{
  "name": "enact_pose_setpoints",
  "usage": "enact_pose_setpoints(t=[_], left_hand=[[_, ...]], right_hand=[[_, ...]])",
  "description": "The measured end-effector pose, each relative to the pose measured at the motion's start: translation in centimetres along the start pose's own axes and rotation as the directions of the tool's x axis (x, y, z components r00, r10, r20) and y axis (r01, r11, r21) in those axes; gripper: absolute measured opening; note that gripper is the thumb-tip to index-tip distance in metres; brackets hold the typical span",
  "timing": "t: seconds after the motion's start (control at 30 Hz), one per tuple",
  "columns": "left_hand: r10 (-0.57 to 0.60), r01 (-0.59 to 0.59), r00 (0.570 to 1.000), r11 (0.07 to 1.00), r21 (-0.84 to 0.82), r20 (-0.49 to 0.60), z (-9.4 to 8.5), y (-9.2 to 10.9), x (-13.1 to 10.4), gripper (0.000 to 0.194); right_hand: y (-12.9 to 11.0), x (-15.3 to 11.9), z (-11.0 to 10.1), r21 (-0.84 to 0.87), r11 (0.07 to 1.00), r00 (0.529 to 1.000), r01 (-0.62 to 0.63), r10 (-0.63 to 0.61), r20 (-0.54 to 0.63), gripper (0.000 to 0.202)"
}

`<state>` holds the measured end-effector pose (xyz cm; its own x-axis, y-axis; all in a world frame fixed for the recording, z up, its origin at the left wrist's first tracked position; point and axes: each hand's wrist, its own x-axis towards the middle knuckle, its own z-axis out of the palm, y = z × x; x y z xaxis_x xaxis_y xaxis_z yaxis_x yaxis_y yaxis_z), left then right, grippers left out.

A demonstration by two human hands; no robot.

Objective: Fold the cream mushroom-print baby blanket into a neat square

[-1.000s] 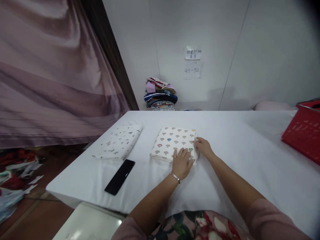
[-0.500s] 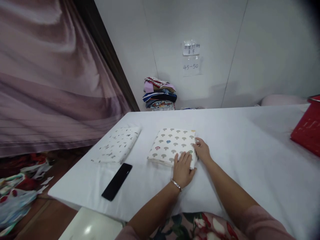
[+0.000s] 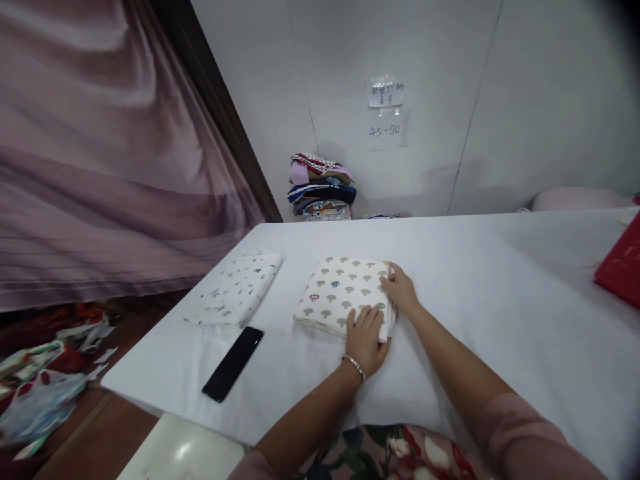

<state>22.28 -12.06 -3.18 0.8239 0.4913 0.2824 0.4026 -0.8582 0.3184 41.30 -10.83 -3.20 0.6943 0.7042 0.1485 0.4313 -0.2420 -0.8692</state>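
Note:
A folded white cloth with a mushroom print [image 3: 337,287] lies in the middle of the table, mostly grey mushrooms with a few coloured ones. My left hand [image 3: 365,341], with a silver bracelet at the wrist, rests flat on its near right corner, fingers stretched out. At the cloth's right edge, my right hand [image 3: 401,290] pinches the folded layers; part of its fingers is hidden. A second folded white cloth with small dark prints [image 3: 237,287] lies to the left, apart from both hands.
A black phone [image 3: 233,365] lies on the white-covered table [image 3: 475,287] near its left front. Behind the table stands a stack of folded fabrics [image 3: 323,190]. A red container [image 3: 620,267] sits at the right edge. Below left is a pale stool [image 3: 185,447].
My right hand has shifted slightly left and up along the cloth's right edge. The left hand stays on the near corner. The camera view has turned a little.

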Motion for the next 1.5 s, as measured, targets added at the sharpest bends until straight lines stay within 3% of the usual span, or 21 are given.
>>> enact_pose_setpoints(t=[0.07, 0.17, 0.63, 0.7, 0.77, 0.83, 0.9, 1.03, 1.27, 1.4, 1.47, 1.5], left_hand=[[0.001, -0.001, 1.000, 1.000, 0.007, -0.009, 0.0, 0.0, -0.1, 0.055], [0.014, -0.014, 1.000, 1.000, 0.018, -0.014, 0.1, -0.1, -0.1, 0.053], [0.024, -0.024, 1.000, 0.999, 0.023, -0.010, 0.4, 0.3, 0.1, 0.047], [0.028, -0.028, 1.000, 0.999, 0.036, -0.004, 0.4, 0.3, 0.1, 0.046], [0.037, -0.036, 0.999, 0.998, 0.047, -0.006, 0.4, 0.3, 0.1, 0.047], [0.052, -0.051, 0.998, 0.998, 0.046, -0.021, 0.5, 0.2, 0.1, 0.048], [0.062, -0.061, 0.997, 0.997, 0.041, -0.034, 0.8, 0.1, 0.1, 0.050], [0.070, -0.070, 0.997, 0.997, 0.042, -0.016, 1.1, -0.1, 0.3, 0.049], [0.078, -0.084, 0.995, 0.993, -0.084, -0.069, -0.1, -0.4, -1.4, 0.039], [-0.036, 0.017, 0.986, 0.993, -0.114, -0.162, -1.9, -2.7, -4.2, 0.039], [-0.169, 0.140, 0.948, 0.982, -0.124, -0.268, -2.8, -4.8, -5.5, 0.041], [-0.257, 0.222, 0.908, 0.965, -0.141, -0.330, -3.2, -6.1, -6.0, 0.043]], right_hand=[[0.1, 0.2, -0.1, -0.031, 0.999, 0.999, 0.033, -0.034, -0.036, 0.052], [0.9, 0.0, -0.1, -0.152, 0.988, 0.998, -0.024, 0.015, -0.060, 0.049], [1.9, -0.3, -0.9, -0.355, 0.935, 1.000, 0.000, 0.004, 0.010, 0.049], [1.9, -0.3, -1.0, -0.364, 0.929, 0.998, 0.067, -0.070, 0.007, 0.050], [1.4, -0.7, -0.8, -0.370, 0.904, 0.972, 0.215, -0.233, -0.003, 0.050], [0.8, -1.7, -0.2, -0.338, 0.854, 0.913, 0.395, -0.405, 0.043, 0.051], [0.3, -2.8, 0.5, -0.268, 0.821, 0.864, 0.504, -0.475, 0.168, 0.051], [0.6, -4.3, 1.7, -0.227, 0.853, 0.855, 0.470, -0.375, 0.358, 0.045], [2.0, -3.8, 1.6, -0.245, 0.850, 0.852, 0.466, -0.357, 0.383, 0.048], [2.1, -3.8, 1.6, -0.267, 0.844, 0.859, 0.464, -0.355, 0.369, 0.047], [2.1, -3.9, 1.7, -0.269, 0.846, 0.861, 0.461, -0.353, 0.365, 0.047], [2.1, -3.9, 1.7, -0.269, 0.845, 0.862, 0.462, -0.355, 0.363, 0.048]])
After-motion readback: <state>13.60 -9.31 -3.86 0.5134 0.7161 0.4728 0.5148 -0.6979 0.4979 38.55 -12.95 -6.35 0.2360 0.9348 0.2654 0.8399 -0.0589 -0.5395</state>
